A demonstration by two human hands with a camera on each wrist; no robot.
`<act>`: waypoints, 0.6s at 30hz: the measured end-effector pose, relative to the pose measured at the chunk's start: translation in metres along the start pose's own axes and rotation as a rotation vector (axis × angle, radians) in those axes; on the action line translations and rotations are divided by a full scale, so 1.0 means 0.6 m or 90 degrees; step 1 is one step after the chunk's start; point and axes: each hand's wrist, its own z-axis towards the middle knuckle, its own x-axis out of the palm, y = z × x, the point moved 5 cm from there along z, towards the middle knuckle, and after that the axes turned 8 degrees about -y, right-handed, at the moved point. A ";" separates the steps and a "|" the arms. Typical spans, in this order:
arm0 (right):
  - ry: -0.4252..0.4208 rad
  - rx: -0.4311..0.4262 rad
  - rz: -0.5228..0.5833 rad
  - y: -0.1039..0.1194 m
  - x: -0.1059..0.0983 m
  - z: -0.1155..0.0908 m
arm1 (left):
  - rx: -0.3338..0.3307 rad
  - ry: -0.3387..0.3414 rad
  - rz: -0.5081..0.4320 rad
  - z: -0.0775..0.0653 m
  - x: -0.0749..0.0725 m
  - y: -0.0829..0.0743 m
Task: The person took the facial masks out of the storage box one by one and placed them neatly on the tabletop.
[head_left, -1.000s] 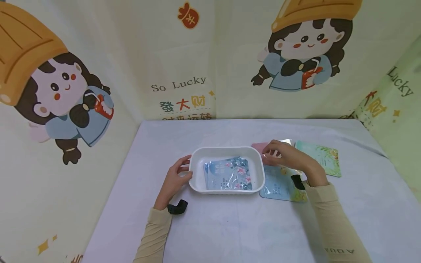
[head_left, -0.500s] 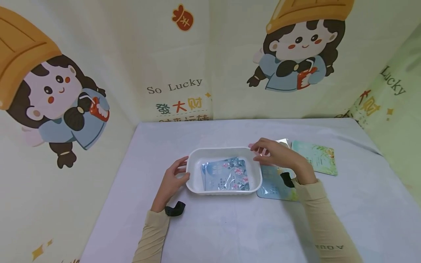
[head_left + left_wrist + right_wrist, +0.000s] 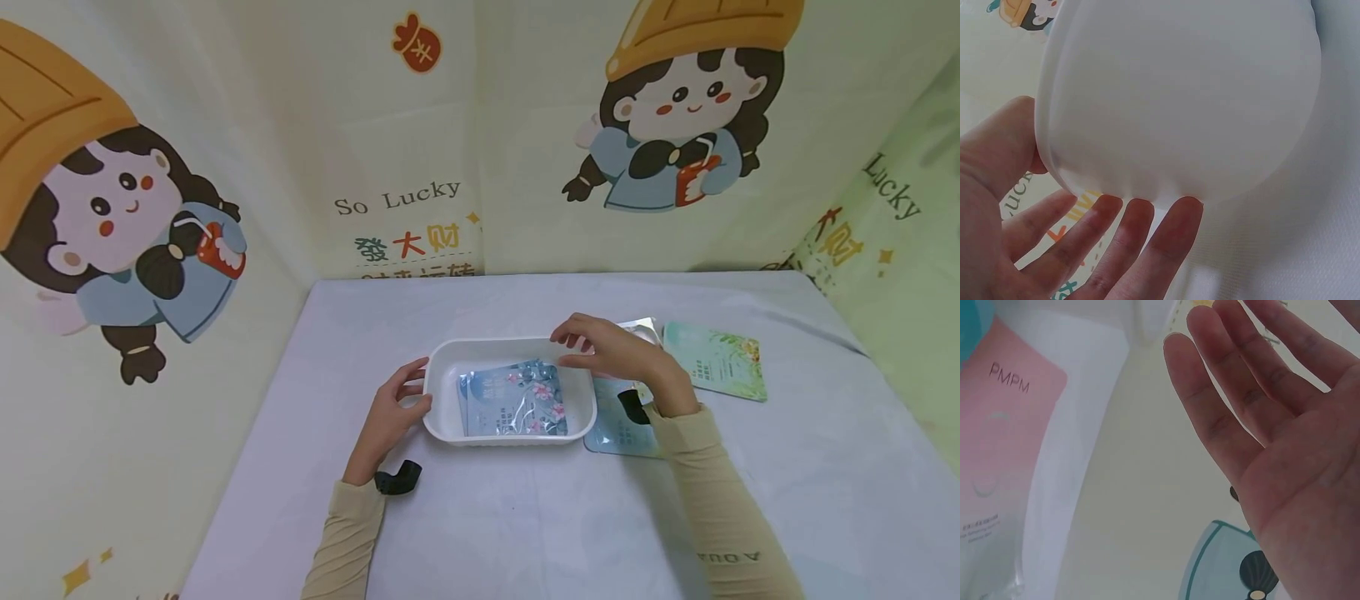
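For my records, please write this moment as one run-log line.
left hand: touches white tray; right hand: over tray's right end, holds nothing; tray contents: blue packets

I see wht tray (image 3: 510, 441) upright, L hand (image 3: 392, 404) touching its end; blue floral pkts (image 3: 517, 404) flat inside, left of R hand (image 3: 615, 348).

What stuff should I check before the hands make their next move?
1. White tray upright: ok.
2. Left hand touching the tray: ok, at its left end.
3. Stacked packets inside the tray: ok.
4. Right hand free: ok, it holds nothing.
5. Every packet in the tray: not ok, the green packet lies on the table.
6. Blue packet beside the tray not touching it: cannot tell, they look too close.
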 end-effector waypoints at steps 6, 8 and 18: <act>0.020 -0.006 0.004 0.011 0.012 0.013 | -0.002 0.003 0.005 0.001 0.002 0.002; 0.028 -0.002 0.006 0.016 0.015 0.016 | -0.004 0.003 0.004 0.001 0.003 0.002; 0.079 0.006 0.009 0.031 0.040 0.029 | -0.010 0.000 0.006 -0.002 0.003 0.000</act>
